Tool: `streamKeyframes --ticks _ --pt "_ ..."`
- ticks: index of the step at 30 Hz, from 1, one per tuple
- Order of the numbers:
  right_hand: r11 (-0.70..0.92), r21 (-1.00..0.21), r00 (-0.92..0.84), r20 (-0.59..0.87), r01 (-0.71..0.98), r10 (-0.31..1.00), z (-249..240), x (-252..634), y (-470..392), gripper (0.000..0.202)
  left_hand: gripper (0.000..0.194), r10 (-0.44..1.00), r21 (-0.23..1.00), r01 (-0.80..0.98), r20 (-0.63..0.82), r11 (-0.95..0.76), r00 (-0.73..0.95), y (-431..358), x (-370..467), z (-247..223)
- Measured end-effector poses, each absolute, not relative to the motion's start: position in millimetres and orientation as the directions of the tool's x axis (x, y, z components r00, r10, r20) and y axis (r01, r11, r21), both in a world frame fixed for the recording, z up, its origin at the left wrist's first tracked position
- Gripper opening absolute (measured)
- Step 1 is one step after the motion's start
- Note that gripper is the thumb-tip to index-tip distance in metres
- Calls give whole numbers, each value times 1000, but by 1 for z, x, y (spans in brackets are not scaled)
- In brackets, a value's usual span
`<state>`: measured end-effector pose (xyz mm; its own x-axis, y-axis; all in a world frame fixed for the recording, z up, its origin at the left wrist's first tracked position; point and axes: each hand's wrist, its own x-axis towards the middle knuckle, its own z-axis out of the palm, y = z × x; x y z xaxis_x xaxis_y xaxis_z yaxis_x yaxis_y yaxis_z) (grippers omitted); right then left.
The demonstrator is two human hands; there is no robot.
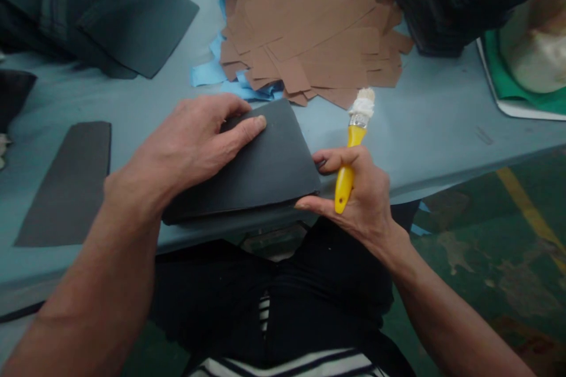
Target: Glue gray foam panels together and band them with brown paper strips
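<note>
A dark grey panel (269, 159) lies at the table's front edge, its near side slightly over the edge. My left hand (194, 141) grips its far left part, the thumb flat on top and the fingertips hidden behind the far edge. At the panel's right corner, my right hand (358, 188) has its thumb at the near edge and a finger at the right side. That same hand holds a yellow brush (347, 179), bristles pointing up and away, coated in white paste.
Brown pieces (309, 29) are heaped behind the panel over blue scraps (210, 72). Dark sheets (145, 23) lie at the back left, a dark stack (442, 6) at the back right. A grey piece (71, 182) lies left; a green-lined tray (508, 91) stands right.
</note>
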<state>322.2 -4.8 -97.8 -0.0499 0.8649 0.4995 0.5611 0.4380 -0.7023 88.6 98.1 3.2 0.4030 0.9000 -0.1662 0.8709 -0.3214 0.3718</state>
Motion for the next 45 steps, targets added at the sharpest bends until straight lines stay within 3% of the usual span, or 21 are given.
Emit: streamKeyframes --ticks 9,17,20,22,25,27,38,45 --pt "447 -621 -100 511 644 854 -102 331 -9 61 56 899 480 818 -122 -318 421 97 60 8" --pt "461 -514 -138 546 724 826 -90 332 -7 59 60 955 732 663 -61 -155 291 60 -23 -5" --pt "401 -522 -103 509 752 855 -89 332 -7 60 72 959 829 534 11 -166 282 41 -35 -24" --pt "369 -525 -79 493 767 866 -90 334 -8 62 92 955 866 464 49 -187 293 32 -42 -38" --pt "350 -520 -62 492 779 869 -94 340 -8 66 123 949 848 492 39 -197 312 24 -52 -50" --pt "355 -520 -71 488 777 870 -95 344 -7 67 128 948 812 550 11 -194 318 20 -55 -53" --pt "415 -433 -159 515 800 842 -88 344 -3 59 115 949 772 596 29 -221 314 17 -54 -56" --pt "447 -478 -187 496 756 848 -90 351 0 55 105 947 766 594 56 -244 317 16 -55 -58"
